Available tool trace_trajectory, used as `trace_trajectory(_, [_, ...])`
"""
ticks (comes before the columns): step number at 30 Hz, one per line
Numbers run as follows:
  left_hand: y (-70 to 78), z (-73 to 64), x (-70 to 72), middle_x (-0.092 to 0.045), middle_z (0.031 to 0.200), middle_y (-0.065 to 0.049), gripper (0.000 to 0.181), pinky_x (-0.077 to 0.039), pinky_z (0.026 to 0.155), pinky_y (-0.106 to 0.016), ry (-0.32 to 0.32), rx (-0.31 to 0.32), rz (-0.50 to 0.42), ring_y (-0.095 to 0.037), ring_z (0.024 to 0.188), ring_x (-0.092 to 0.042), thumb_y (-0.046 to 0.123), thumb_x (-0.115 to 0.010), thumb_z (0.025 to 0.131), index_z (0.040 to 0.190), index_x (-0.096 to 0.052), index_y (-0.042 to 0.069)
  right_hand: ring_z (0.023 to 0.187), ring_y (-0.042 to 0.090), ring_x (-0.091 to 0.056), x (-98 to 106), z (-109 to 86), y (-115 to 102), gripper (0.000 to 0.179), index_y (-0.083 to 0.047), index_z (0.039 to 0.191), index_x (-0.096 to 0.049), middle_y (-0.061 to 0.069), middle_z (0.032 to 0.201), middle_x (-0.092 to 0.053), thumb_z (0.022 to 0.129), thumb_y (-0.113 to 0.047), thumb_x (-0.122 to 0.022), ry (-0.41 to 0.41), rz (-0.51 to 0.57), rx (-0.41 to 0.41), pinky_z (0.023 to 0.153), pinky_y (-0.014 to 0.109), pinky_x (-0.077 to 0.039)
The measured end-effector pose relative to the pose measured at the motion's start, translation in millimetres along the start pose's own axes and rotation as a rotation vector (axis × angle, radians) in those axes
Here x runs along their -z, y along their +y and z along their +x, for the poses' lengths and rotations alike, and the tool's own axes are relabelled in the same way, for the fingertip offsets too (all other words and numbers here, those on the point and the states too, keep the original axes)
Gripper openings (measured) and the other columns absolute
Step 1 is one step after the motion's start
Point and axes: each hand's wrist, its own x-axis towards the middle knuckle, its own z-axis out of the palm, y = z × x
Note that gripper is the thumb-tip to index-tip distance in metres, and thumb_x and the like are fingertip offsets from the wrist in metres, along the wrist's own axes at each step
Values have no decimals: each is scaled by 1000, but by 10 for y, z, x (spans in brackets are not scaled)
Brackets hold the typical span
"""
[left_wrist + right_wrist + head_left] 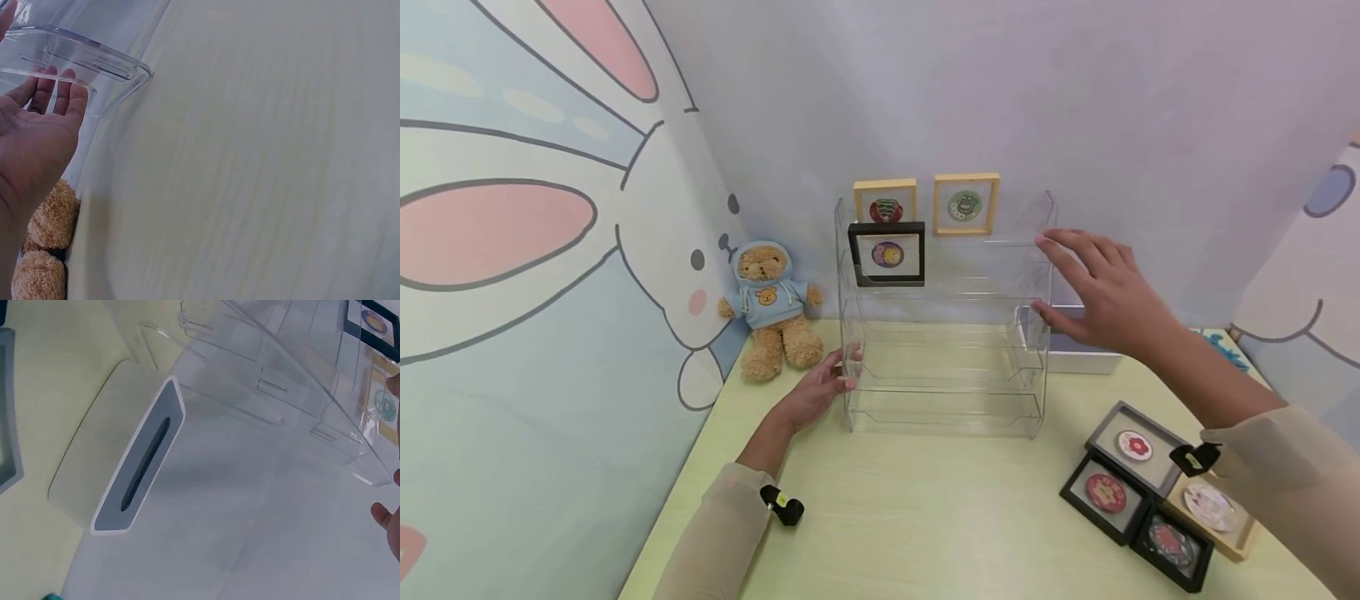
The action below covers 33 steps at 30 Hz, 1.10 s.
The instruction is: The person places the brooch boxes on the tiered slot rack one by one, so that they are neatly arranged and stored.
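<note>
A clear stepped acrylic display rack (946,391) stands on the table. My left hand (811,397) holds its left side panel low down; in the left wrist view the fingers (61,94) show behind the clear plastic. Beside the rack's upper right edge, my right hand (1108,293) is raised with fingers and thumb spread, holding nothing. Two light wood frames sit on the top tier, one with a red round piece (886,208), the other with a green round piece (965,205). A black frame (887,281) with a purple and yellow piece stands one tier lower, at the left.
At the right of the table (887,517) lie several framed badges, among them a grey frame (1108,425) and black frames. A white box with a slotted grey top (1086,361) is behind the rack's right side. A teddy bear (771,304) in a blue hoodie leans at the back left.
</note>
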Motion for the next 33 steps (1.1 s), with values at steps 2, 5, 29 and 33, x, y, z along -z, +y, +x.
trace_trajectory(2, [6, 1, -8, -21, 175, -22, 81, -20, 133, -56, 1, 2, -1, -45, 165, -23, 15, -60, 109, 177, -17, 9, 139, 54, -49, 34, -91, 16, 90, -3, 165, -47, 25, 161, -51, 110, -73, -40, -17, 0, -30, 102, 77, -39])
trace_trajectory(5, [11, -4, -7, -22, 175, -21, 81, -21, 132, -56, 3, 5, 0, -44, 165, -24, 15, -61, 109, 177, -18, 10, 139, 55, -48, 62, -236, 45, 94, -2, 165, -46, 26, 161, -50, 109, -76, -38, -32, -2, -62, 100, 77, -39])
trace_trajectory(29, [-11, -12, -13, -24, 175, -18, 80, -17, 134, -59, 8, 22, -4, -42, 167, -21, 17, -63, 108, 177, -24, 17, 130, 56, -53, 107, -1528, 95, 111, -10, 169, -41, 28, 152, -55, 79, -47, -94, -287, -35, -370, 92, 79, -43])
trace_trajectory(33, [-12, -7, -11, -23, 176, -18, 80, -17, 134, -59, 7, 24, 3, -42, 167, -22, 18, -64, 107, 177, -24, 17, 128, 56, -52, 83, -1735, 65, 114, -9, 170, -40, 29, 151, -55, 78, -46, -96, -343, -27, -407, 94, 82, -41])
